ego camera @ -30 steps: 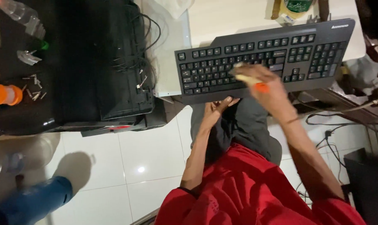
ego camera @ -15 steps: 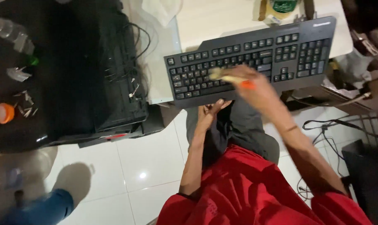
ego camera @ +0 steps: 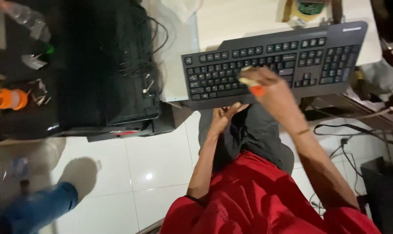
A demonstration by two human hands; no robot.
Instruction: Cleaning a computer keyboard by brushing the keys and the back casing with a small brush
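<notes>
- The right hand [ego camera: 270, 89] is above the middle of the black keyboard [ego camera: 326, 65]; its fingers are closed around a small brush [ego camera: 250, 84] that has a pale tip and an orange handle.
- The pale tip of the brush touches the keys, or is just above them, near the centre of the keyboard; the picture is blurred there, so I cannot tell which.
- The left hand [ego camera: 224, 115] is under the front edge of the keyboard, at the left part of it, with the fingers bent upward against the underside. It seems to support the keyboard, but how firmly the fingers grasp it I cannot tell.
- The keyboard lies tilted, with its back edge on the white table [ego camera: 248, 19] and its front edge out over the person's lap.
- The person wears a red shirt [ego camera: 257, 203] and dark grey trousers [ego camera: 252, 130], and sits over a white tiled floor [ego camera: 153, 160].
- To the left of the keyboard stands a black machine [ego camera: 101, 65] with loose wires on its top, near the table edge.
- Far at the left there is an orange thing [ego camera: 6, 99] on a dark surface, and a clear plastic bottle [ego camera: 25, 19] above it.
- At the lower left, a blue shape [ego camera: 36, 208] is on the floor, too blurred to name.
- Black cables [ego camera: 348, 134] lie on the floor at the right, under the table.
</notes>
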